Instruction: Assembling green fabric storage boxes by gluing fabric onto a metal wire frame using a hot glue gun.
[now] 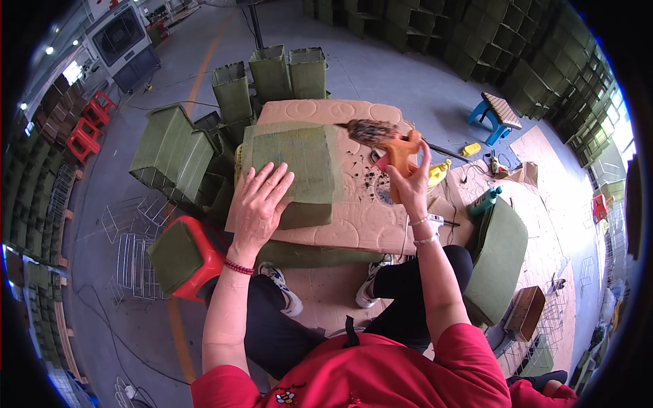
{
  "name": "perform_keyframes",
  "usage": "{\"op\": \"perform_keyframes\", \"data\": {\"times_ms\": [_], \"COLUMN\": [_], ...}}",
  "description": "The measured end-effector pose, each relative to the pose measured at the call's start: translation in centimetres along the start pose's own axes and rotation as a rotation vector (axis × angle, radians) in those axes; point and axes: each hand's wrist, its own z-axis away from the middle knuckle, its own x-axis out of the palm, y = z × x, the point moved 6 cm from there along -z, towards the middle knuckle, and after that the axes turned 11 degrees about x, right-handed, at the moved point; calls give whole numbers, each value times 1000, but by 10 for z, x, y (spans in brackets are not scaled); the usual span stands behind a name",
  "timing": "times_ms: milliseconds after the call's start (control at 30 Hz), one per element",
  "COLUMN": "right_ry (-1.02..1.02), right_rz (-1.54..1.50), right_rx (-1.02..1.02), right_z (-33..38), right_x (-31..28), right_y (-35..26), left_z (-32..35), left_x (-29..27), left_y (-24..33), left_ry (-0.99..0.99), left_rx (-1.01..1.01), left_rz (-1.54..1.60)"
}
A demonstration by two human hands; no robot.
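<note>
My left hand lies flat on the near left part of a green fabric-covered box, its fingers slightly spread. The box rests on a cardboard-topped work surface. In my right hand is an orange glue gun, held up to the right of the box. Its front part looks crusted with dark brown and is blurred. The tip points left, close to the box's far right corner. Dark specks lie scattered on the cardboard under the gun.
Green fabric boxes stand left and behind. A red stool bearing a green piece is at my left, wire frames beyond it. On the right are a yellow bottle, a green bottle, a blue stool and a cardboard box.
</note>
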Motion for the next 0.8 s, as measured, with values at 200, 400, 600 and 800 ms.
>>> {"op": "perform_keyframes", "data": {"times_ms": [200,400,600,800], "right_ry": [-94,-239,-394,-505], "right_rz": [-488,-654,-848,-689], "right_rx": [192,524,374,383], "right_z": [22,68,110,130], "right_x": [-30,-52,-45,-29], "right_y": [-30,18,-21,-14], "left_z": [-21,-13,8,6], "left_x": [18,-10,-18,-27], "left_y": [11,4,2,8], "left_ry": [45,175,249,278], "left_rx": [-119,-52,-20,0], "left_rz": [-126,96,130,49]}}
